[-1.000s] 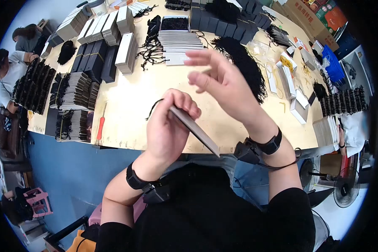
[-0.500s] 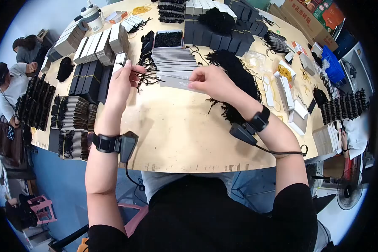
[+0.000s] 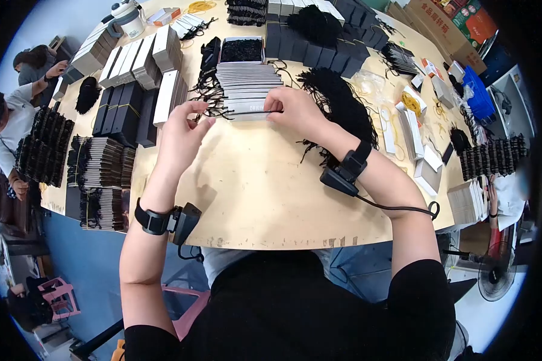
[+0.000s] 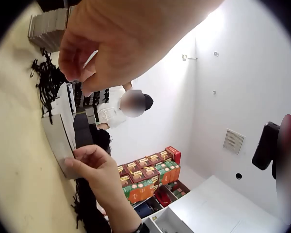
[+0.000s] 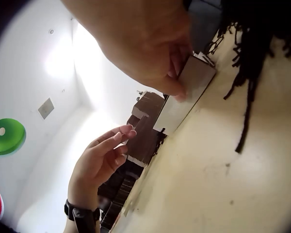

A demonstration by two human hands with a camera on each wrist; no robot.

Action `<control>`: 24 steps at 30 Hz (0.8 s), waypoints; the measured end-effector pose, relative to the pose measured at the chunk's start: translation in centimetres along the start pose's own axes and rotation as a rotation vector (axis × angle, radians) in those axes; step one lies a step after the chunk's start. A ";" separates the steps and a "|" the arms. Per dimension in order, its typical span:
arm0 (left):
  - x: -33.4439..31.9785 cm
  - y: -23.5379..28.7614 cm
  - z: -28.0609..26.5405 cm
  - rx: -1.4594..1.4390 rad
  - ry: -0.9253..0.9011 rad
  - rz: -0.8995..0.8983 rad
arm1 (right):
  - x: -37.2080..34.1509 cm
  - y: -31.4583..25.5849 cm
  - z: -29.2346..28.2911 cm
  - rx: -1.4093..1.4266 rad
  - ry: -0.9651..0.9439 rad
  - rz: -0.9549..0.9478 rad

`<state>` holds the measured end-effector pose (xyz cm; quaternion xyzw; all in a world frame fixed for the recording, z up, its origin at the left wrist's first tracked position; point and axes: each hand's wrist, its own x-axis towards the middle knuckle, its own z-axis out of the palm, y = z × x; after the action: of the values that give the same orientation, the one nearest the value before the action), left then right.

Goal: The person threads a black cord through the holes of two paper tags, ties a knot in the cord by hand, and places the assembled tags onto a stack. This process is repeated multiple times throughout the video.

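A thin pale card (image 3: 252,114) with black cords at its left end lies at the near end of a row of stacked cards (image 3: 246,78). My right hand (image 3: 295,113) pinches its right end; the right wrist view shows thumb and fingers on the card (image 5: 189,90). My left hand (image 3: 182,137) hovers left of the card beside black cord ends (image 3: 209,99), fingers bent and a gap between thumb and forefinger. From the left wrist view, nothing shows in the left hand (image 4: 106,43), while the right hand (image 4: 103,177) holds the card (image 4: 58,145).
A heap of black cords (image 3: 340,111) lies right of the row, and a box of black pieces (image 3: 242,50) behind it. White box stacks (image 3: 167,99) and dark boxes (image 3: 125,114) stand at left. Other people (image 3: 18,102) sit at the left edge.
A second ago my left hand held a card near the table's front edge. Both hands are now farther forward. Since the half-second frame, my left hand has shifted slightly right and its thumb has parted from the forefinger.
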<state>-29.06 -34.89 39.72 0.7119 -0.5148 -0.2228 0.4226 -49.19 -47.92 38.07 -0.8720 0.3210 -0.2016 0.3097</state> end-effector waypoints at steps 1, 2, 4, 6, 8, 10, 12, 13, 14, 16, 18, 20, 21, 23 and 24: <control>-0.1 -0.2 0.5 0.043 -0.007 0.088 | -0.3 -0.1 0.3 -0.092 0.040 -0.052; -0.3 -0.6 1.1 0.086 -0.014 0.175 | -0.4 -0.2 0.5 -0.183 0.079 -0.105; -0.2 -0.9 2.2 0.077 -0.020 0.166 | -0.5 -0.3 0.8 -0.228 0.140 -0.093; 0.4 -1.2 3.0 0.112 0.024 0.183 | -0.4 0.0 0.3 -0.354 0.349 -0.236; 0.4 -1.0 3.0 0.097 0.023 0.160 | -1.1 0.1 -2.0 -0.294 0.319 -0.069; -0.1 -0.5 2.4 0.082 -0.010 0.125 | -2.6 1.1 -4.4 -0.298 0.303 0.135; -0.9 -0.5 1.9 0.048 -0.030 0.113 | -4.7 2.4 -6.7 -0.425 0.160 0.316; -1.5 -0.4 1.8 0.019 -0.052 0.095 | -5.5 3.6 -7.4 -0.430 0.120 0.384; -2.1 0.0 1.7 0.010 -0.057 0.101 | -6.0 5.1 -7.5 -0.438 0.124 0.391; -3.5 1.3 1.3 -0.241 -0.214 -0.070 | -6.6 7.5 -7.8 -0.149 0.135 0.303; -4.7 2.1 1.4 -0.293 -0.278 -0.081 | -6.8 7.8 -8.7 -0.095 0.160 0.373; -5.7 2.9 1.5 -0.342 -0.335 -0.074 | -6.8 7.3 -9.6 0.042 0.279 0.380; -6.2 3.3 1.6 -0.338 -0.333 -0.048 | -6.9 6.4 -10.1 0.115 0.334 0.379; -6.8 4.0 1.7 -0.346 -0.333 -0.022 | -7.0 5.1 -11.6 0.134 0.365 0.376; -6.9 4.4 1.8 -0.354 -0.336 0.000 | -7.1 4.8 -12.3 0.157 0.393 0.377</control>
<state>-35.38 -29.66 41.63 0.5798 -0.5308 -0.4247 0.4493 -63.11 -50.98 42.71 -0.7145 0.5148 -0.3298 0.3401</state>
